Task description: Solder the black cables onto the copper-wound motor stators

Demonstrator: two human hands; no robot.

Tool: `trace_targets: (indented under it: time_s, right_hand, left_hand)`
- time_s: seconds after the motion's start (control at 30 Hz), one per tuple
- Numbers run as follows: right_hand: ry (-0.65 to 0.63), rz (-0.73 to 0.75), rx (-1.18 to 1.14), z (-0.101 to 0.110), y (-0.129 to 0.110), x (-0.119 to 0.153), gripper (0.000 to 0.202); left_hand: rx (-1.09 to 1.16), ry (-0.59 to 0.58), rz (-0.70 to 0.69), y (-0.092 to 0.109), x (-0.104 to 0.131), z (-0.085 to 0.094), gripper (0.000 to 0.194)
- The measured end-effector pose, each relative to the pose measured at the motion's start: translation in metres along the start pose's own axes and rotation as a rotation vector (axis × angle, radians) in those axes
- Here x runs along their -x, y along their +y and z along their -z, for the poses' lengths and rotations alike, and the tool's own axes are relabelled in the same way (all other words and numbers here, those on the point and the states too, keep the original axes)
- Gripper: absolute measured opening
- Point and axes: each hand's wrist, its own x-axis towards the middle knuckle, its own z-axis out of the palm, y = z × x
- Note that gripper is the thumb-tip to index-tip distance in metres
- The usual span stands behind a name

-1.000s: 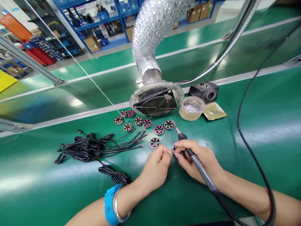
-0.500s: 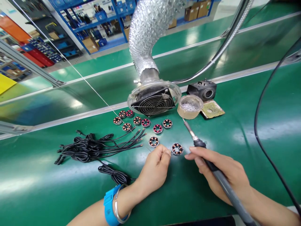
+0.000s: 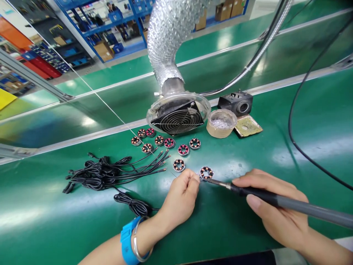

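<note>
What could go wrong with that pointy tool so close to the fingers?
It looks like a soldering iron. If it's hot, its tip could burn the left hand, which is very near. A slip by the right hand might scorch the ring-shaped coil. The black cord looping nearby could snag.
</note>
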Motion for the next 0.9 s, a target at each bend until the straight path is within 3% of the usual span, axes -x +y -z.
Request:
trace_targets:
  time_s: [0.4, 0.9]
  right_hand:
    - [-0.089, 0.028, -0.002, 0.000, -0.004, -0.003, 0.030]
    - [0.006, 0.074, -0.003, -0.003, -0.022, -0.015, 0.029]
  left_hand:
    - [-0.028, -0.033, 0.012, 0.001, 0.000, 0.000, 0.029]
    - [0.003, 0.003, 0.027, 0.002, 0.001, -0.001, 0.029]
